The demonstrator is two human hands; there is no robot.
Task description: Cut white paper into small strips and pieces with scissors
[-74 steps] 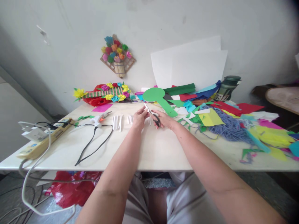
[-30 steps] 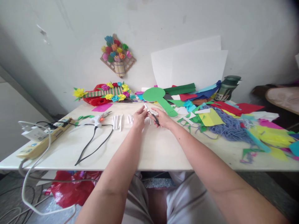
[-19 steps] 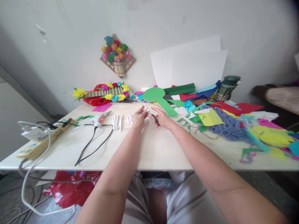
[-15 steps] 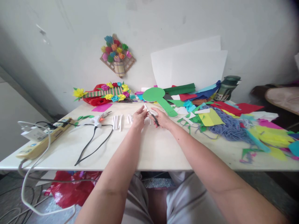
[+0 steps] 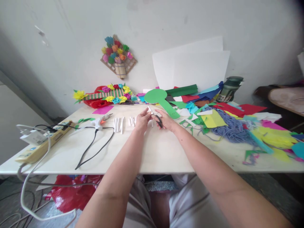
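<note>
Centrally, scissors (image 5: 158, 120) (right hand (image 5: 166, 121))

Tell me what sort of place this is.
Likely a home craft corner: coloured paper scraps heaped on the table, a glue gun, and paper-flower pieces on the wall.

No text, brand or number can be read anywhere. The dark green bottle (image 5: 229, 88) at the right, against the wall, carries a label, but its print is too small to read.
</note>
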